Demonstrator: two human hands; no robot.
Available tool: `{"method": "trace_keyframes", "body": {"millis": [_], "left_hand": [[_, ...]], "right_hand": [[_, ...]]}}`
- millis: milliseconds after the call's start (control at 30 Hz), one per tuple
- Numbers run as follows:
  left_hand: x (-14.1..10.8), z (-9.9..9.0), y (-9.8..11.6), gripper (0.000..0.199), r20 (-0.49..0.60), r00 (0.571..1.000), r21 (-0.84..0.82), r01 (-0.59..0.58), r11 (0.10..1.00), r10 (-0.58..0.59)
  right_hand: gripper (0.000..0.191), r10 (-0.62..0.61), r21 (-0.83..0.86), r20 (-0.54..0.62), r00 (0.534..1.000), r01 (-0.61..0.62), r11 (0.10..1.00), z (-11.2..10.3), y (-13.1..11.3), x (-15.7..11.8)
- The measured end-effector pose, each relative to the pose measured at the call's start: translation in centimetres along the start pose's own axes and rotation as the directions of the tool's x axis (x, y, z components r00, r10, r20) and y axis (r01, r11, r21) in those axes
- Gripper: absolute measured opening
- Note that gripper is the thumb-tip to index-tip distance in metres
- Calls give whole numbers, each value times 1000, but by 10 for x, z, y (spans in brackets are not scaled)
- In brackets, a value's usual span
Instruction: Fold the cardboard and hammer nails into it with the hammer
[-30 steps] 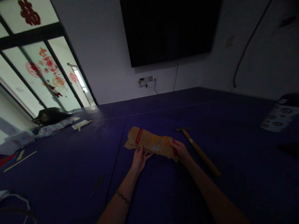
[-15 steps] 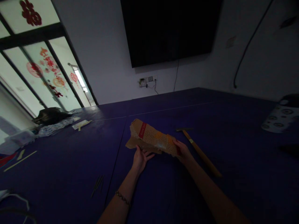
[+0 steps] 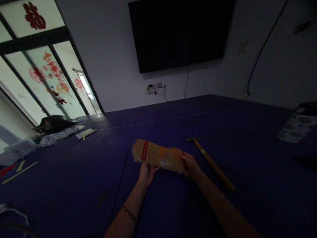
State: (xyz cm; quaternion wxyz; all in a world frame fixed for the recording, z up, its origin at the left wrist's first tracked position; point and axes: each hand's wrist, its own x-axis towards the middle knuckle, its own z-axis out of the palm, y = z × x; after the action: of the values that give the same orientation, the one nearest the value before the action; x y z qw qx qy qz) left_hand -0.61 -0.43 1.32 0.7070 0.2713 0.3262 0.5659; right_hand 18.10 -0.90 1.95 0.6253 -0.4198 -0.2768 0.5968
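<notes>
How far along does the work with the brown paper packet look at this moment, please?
Early, it seems. Both hands, left hand and right hand, hold the brown paper packet just above the purple table; it looks unopened, red bands on. The hammer lies untouched beside the right hand. No finished result shows.

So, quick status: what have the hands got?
Left hand and right hand both grip the paper bundle. Hammer lies just right, apart.
</notes>
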Motion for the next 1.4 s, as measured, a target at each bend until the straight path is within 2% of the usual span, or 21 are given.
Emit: {"method": "trace_keyframes", "body": {"millis": [167, 333, 567, 867, 1067, 1133, 1200, 1267, 1400], "left_hand": [[1, -1, -1, 25, -10, 1000, -49, -8, 999, 7], [0, -1, -1, 24, 19, 1000, -96, -10, 995, 12], [-1, -3, 1, 32, 88, 996, -187, 33, 982, -17], [-8, -1, 8, 82, 237, 970, -294, 117, 949, -46], [-12, 1, 9, 86, 280, 959, -290, 123, 949, -38], [-11, 1, 7, 77, 267, 963, -263, 92, 960, -19], [-9, 0, 2, 59, 207, 978, -199, 32, 979, 10], [-6, 1, -2, 44, 110, 993, -118, -29, 993, 42], [1, 1, -7, 34, -85, 991, -49, -108, 993, 103]], "right_hand": [[16, -15, -17, 7, 1000, 15, 1000, 2, 2, -1], [17, -32, -22, 7, 999, 33, 999, 2, 3, -1], [13, -48, -27, -15, 999, 47, 999, 1, 7, 0], [10, -89, -44, -64, 994, 87, 995, 3, 3, -3], [13, -110, -71, -59, 992, 106, 992, 1, 3, -2], [17, -121, -83, -55, 991, 117, 990, 0, 4, 0], [20, -127, -98, -49, 991, 121, 988, -1, 6, 1], [22, -129, -115, -41, 991, 123, 986, -1, 8, 2], [24, -131, -134, 4, 991, 130, 982, -1, 13, 3]]}}
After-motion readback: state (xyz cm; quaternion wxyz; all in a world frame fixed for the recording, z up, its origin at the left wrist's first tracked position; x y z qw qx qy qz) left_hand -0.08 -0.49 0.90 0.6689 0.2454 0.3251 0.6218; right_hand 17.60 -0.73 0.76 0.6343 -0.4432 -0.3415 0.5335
